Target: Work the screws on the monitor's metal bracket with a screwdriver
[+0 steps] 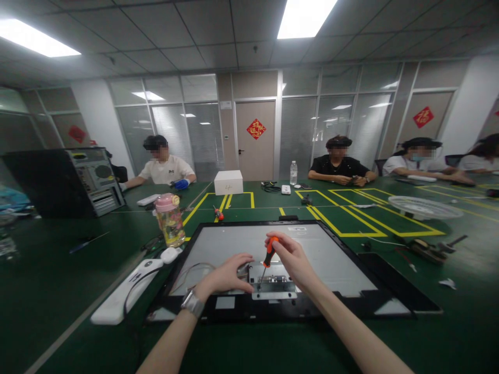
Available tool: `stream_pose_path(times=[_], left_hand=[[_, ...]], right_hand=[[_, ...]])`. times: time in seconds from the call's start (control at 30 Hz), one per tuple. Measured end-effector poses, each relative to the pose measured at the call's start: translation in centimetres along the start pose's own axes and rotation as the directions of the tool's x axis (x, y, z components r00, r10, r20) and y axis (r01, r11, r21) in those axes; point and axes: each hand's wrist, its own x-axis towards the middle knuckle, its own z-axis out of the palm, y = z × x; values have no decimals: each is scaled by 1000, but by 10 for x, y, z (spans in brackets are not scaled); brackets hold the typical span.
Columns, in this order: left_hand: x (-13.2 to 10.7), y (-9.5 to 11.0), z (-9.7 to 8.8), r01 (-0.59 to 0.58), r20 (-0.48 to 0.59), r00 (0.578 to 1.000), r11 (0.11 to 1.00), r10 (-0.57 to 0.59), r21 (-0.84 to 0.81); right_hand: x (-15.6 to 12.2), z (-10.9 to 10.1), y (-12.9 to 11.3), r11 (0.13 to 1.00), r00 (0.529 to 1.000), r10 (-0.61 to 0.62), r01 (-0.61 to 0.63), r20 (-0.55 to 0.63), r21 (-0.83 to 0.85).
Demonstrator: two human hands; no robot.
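Observation:
A black-framed flat panel [335, 259] with a grey metal back lies face down on the green table [58, 280] in front of me. Near its front edge sits a small metal circuit plate [273, 285]. My right hand [292, 257] is closed around an orange-handled screwdriver [268, 252] held upright, its tip down on that plate. My left hand [228, 272], with a watch on the wrist, rests on the panel beside the plate, fingers curled against the plate's left edge.
A white elongated piece [125, 293] and a pink-lidded bottle [169, 221] lie to the left. A black computer case [66, 179] stands far left. A white box [228, 182], a round clear dish [424, 206] and small tools lie farther off. Several people sit across the table.

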Motion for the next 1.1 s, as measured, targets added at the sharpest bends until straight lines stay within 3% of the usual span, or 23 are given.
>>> stream_pose_path(times=[0.2,0.4,0.67,0.9,1.1], left_hand=[[0,0,0,-1,-2,1000,1000,1,-11],[0,-1,0,6,8,1000,1000,-6,-10],[2,-4,1,0,2,1000,1000,0,2],[0,-2,0,4,5,1000,1000,-4,-4],[-1,-1,0,-3,8,1000,1000,3,-10]], right_hand=[[-1,0,-1,998,997,14,-18,77,53],[-2,-1,3,1000,1000,21,-21,22,-24],[-1,1,-2,998,997,-4,-1,76,66],[-1,3,2,998,999,32,-32,6,47],[-2,3,0,995,997,25,-32,72,97]])
